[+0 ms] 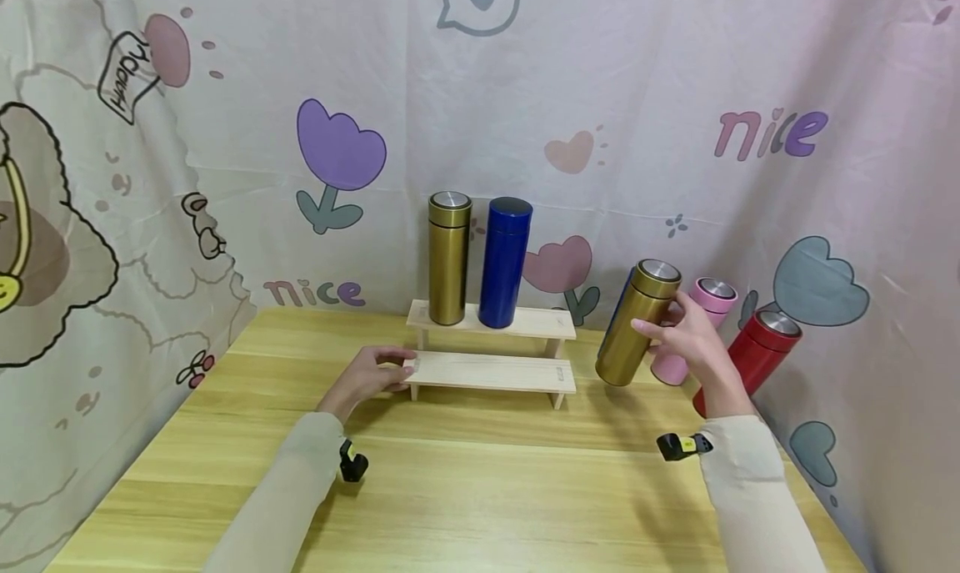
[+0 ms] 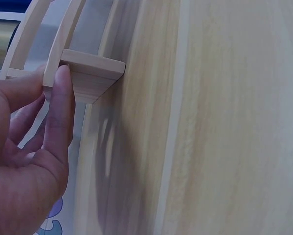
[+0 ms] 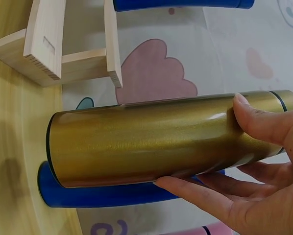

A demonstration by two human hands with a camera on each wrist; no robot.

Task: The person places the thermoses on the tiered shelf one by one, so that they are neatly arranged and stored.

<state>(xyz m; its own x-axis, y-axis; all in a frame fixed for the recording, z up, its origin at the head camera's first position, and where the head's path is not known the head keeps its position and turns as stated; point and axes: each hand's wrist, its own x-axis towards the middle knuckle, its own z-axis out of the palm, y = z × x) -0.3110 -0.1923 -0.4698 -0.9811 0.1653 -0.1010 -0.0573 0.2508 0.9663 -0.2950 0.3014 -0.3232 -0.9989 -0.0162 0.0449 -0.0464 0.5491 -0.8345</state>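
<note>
My right hand (image 1: 690, 335) grips a gold thermos bottle (image 3: 146, 142) near its lid, thumb on one side and fingers on the other. The bottle tilts a little and its base is lifted off the table. Behind it a blue thermos (image 3: 107, 198) is mostly hidden. With thumb and fingers my left hand (image 1: 371, 373) pinches the left end of the lower board (image 1: 487, 371) of a two-step wooden stand (image 2: 95, 63). On the upper board (image 1: 536, 321) stand another gold thermos (image 1: 448, 260) and a blue thermos (image 1: 506, 260), both upright. The lower board bears nothing.
Right of the held bottle stand a pink thermos (image 1: 671, 369) and a red thermos (image 1: 753, 356), each partly covered by my right hand and wrist. A patterned cloth (image 1: 637, 72) hangs along the back and sides of the wooden table (image 1: 480, 498).
</note>
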